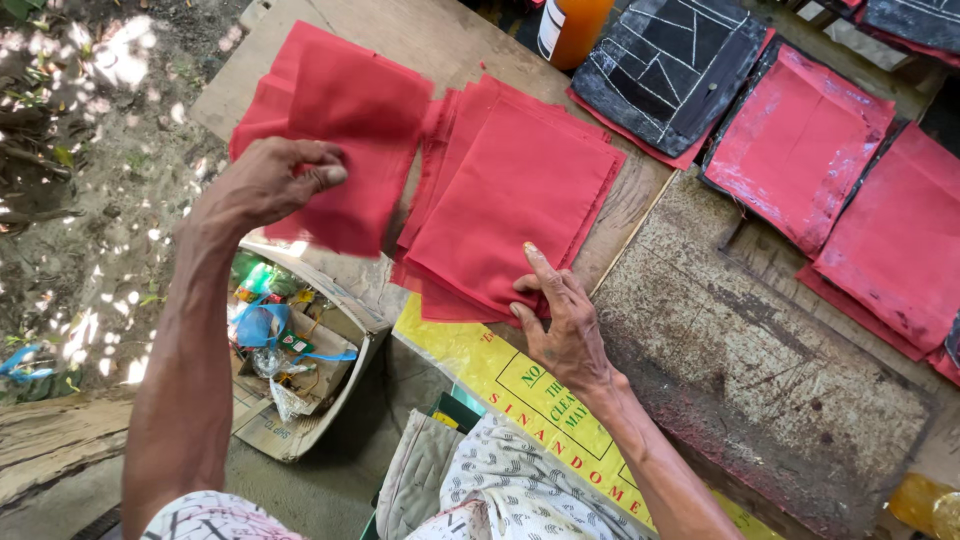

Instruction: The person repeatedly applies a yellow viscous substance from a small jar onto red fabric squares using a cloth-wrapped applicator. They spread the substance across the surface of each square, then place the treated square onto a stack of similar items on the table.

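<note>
The left hand [268, 185] is pinching a red cloth sheet [335, 130] in closed fingers, lifting it over the desk's [420, 35] near edge. The right hand [562, 320] is pressing open fingers flat on a red cloth stack [510, 190].

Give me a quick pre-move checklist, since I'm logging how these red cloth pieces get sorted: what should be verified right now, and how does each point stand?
1. Left hand grips the lifted red cloth: ok, pinched at its edge.
2. Right hand steadies the red cloth stack: ok, fingers press its near edge.
3. Lifted cloth is a single piece: cannot tell.
4. Stack lies fully on the wooden table: ok.
5. Stack edges aligned: not ok, pieces fan out.
6. Cardboard box of scraps stays clear of the cloth: ok, it sits below.
</note>
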